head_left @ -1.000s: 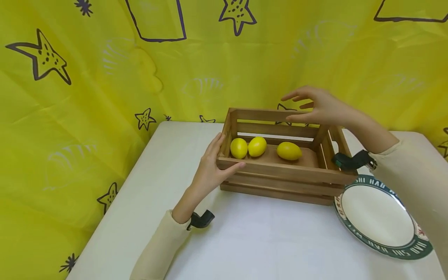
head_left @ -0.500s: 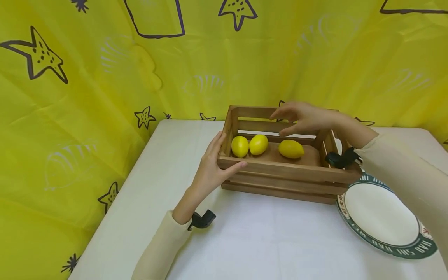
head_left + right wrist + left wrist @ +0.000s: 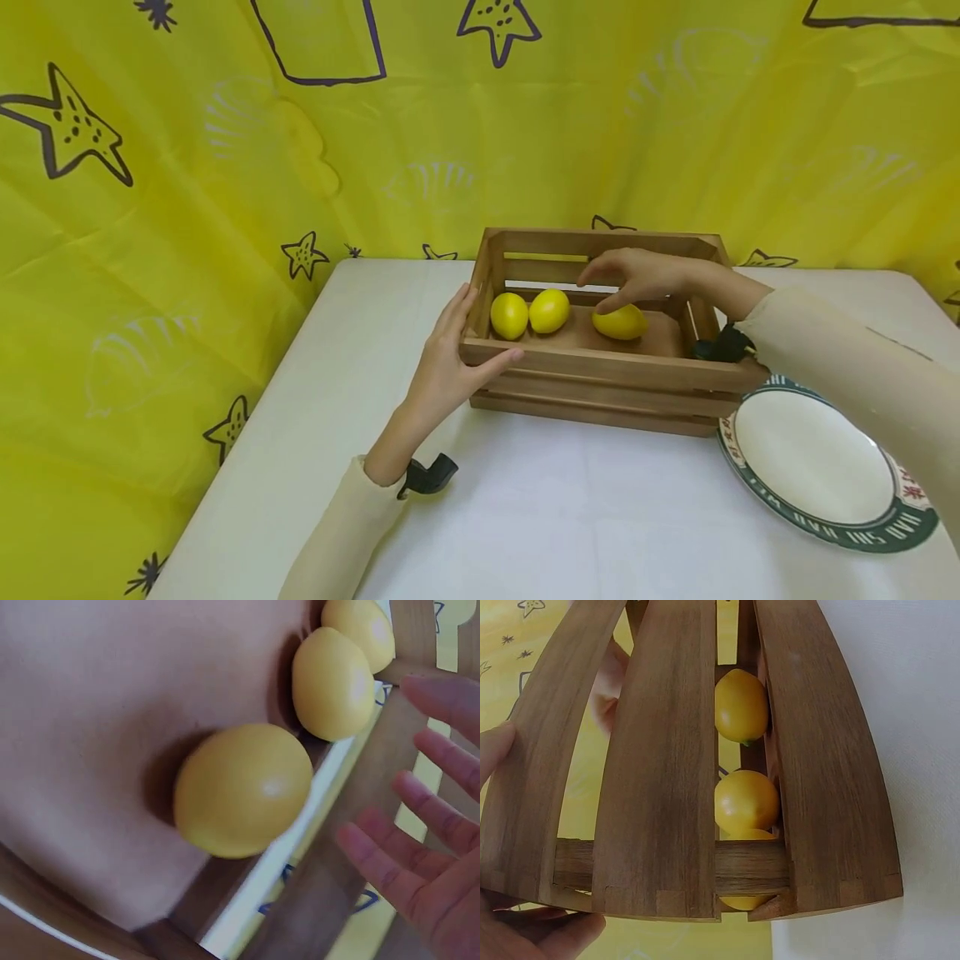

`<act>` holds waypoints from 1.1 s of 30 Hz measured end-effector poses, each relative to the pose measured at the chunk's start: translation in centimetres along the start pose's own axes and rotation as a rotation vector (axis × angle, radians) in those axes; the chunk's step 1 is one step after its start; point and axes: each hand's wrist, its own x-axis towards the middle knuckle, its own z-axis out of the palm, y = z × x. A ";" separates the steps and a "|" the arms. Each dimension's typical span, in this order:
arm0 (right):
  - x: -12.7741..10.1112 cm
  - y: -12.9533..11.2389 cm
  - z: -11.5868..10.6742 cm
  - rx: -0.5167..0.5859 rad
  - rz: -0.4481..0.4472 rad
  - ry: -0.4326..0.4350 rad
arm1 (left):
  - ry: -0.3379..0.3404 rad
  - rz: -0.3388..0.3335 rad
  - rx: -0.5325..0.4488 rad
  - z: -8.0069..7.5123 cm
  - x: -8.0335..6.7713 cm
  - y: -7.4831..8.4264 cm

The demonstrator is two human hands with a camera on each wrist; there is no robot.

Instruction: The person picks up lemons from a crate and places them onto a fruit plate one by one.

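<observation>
Item: right hand (image 3: 645, 279). Reached into the wooden crate (image 3: 600, 367) from the right, forearm crossing the crate's right end wall, palm down. Fingers were spread and only slightly bent, hovering just above the rightmost lemon (image 3: 619, 322); the right wrist view showed the fingertips (image 3: 420, 825) apart from the fruit, nothing held.

Item: left hand (image 3: 450, 367). Set against the crate's near left corner, thumb lying along the top of the front slat, straight fingers up the outside of the left end wall. It braced the crate rather than closing round it.

Item: lemons, three. All lay on the crate floor toward the back slat: the rightmost one alone, the middle lemon (image 3: 549, 311) and left lemon (image 3: 509, 316) touching one another at the left end.

Item: plate (image 3: 825, 500), white with green lettered rim, on the white table (image 3: 562, 517) just off the crate's near right corner.

Change from the earlier frames: the right hand, a second before raised above the crate's back rim, had come down inside the crate over the rightmost lemon. The left hand, crate and lemons kept their places.
</observation>
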 end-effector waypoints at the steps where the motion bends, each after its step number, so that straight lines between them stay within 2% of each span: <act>1: 0.0 0.2 0.0 0.007 0.007 -0.005 | 0.001 0.001 -0.003 0.0 0.0 0.0; 10: 0.2 1.9 0.4 0.062 -0.014 -0.122 | 0.003 -0.002 -0.013 0.0 -0.1 -0.1; 21: 0.1 2.5 0.8 0.018 0.096 -0.278 | 0.002 -0.004 -0.017 -0.2 0.0 -0.1; 27: -0.2 2.8 0.9 0.094 0.183 -0.400 | -0.004 -0.013 -0.017 0.0 0.0 0.1; 30: -0.4 2.9 1.0 0.125 0.196 -0.417 | -0.008 -0.014 -0.012 0.1 0.0 0.1; 33: -0.6 3.0 1.1 0.115 0.182 -0.397 | -0.011 -0.012 -0.008 0.2 -0.1 0.2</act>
